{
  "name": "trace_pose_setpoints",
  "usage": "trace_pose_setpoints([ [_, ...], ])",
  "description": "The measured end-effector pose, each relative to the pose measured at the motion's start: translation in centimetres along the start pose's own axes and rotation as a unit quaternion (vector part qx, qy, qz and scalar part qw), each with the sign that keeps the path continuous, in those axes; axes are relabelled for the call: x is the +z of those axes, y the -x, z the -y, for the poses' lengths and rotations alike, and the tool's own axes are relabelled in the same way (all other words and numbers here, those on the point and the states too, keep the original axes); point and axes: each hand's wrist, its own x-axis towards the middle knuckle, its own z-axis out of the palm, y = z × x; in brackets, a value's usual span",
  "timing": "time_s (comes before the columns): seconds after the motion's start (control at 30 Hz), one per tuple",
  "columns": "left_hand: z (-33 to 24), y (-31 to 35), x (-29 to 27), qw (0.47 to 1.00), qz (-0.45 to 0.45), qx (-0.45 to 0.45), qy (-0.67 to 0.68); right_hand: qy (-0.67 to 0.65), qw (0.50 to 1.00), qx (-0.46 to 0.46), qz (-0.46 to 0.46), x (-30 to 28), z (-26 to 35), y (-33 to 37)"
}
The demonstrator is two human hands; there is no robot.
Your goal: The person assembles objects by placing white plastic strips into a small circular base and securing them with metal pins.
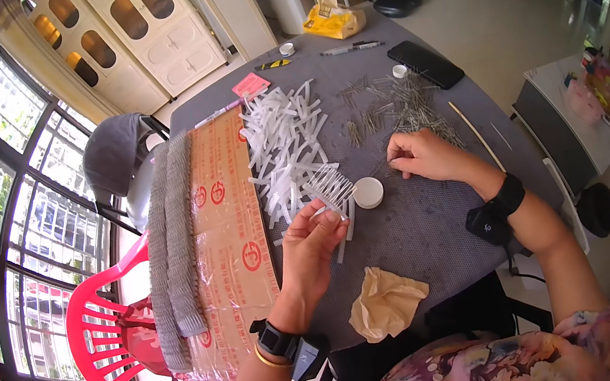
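Note:
My left hand [312, 239] is closed, pinching a comb-like piece [332, 186] with a row of thin, pale metal prongs. Behind it spreads a pile of white strips [285, 141]. Just right of the prongs stands a small round white tub [368, 193]. My right hand [428, 157] rests low over the table, thumb and fingers pressed together at the near edge of a heap of thin metal pins [414, 109]. Whatever those fingers hold is too small to make out. Looser bunches of pins [363, 122] lie left of the heap.
The grey table [442, 240] carries a crumpled brown paper [388, 302] in front, a thin wooden stick [476, 134] and a black phone [426, 65] at right. Taped cardboard [226, 228] with grey knitted rolls [170, 253] lies left. A yellow bag [334, 18] sits at the far end.

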Motion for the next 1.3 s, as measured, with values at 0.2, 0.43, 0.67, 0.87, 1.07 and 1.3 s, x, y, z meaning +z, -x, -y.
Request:
trace_pose_setpoints([
  [0.2,0.0,-0.1,-0.3,1.000,-0.006,0.000,0.007,-0.032,0.999,-0.019,-0.028,0.6,-0.5,-0.2],
  [0.43,0.1,-0.2,-0.5,1.000,-0.027,-0.001,-0.007,-0.025,0.983,-0.101,-0.152,1.3,1.7,-0.1],
  [0.67,0.0,-0.1,-0.3,1.000,-0.024,-0.003,-0.001,0.031,0.979,-0.174,-0.100,3.3,2.6,0.3],
  [0.87,0.0,-0.1,-0.2,1.000,-0.014,-0.005,-0.001,0.053,0.968,-0.218,-0.116,3.3,1.9,0.0],
  [1.07,0.2,-0.1,-0.2,1.000,0.003,-0.014,0.008,-0.277,0.960,-0.019,-0.043,3.2,2.4,0.4],
  [1.3,0.3,0.0,0.0,1.000,0.012,-0.004,0.008,-0.297,0.954,-0.034,-0.017,4.1,4.3,1.6],
])
